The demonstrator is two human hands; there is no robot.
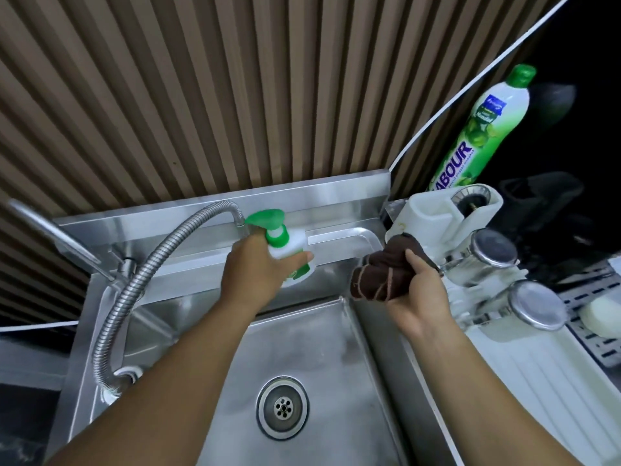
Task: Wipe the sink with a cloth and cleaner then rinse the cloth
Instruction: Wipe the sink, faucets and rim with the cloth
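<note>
My left hand [255, 270] grips a white cleaner bottle with a green pump top [280, 238] at the back ledge of the steel sink [339, 334]. My right hand [415, 290] holds a bunched dark brown cloth [379, 274] over the sink's right rim, close beside the bottle. The basin below is bare metal, with a round drain [283, 407] near its middle.
A flexible metal faucet hose [134, 284] arcs from the left rim to the back ledge. On the right stand a tall green dish-soap bottle [484, 129], a white caddy [437, 213], two lidded jars [490, 253] and a white drainboard [537, 381].
</note>
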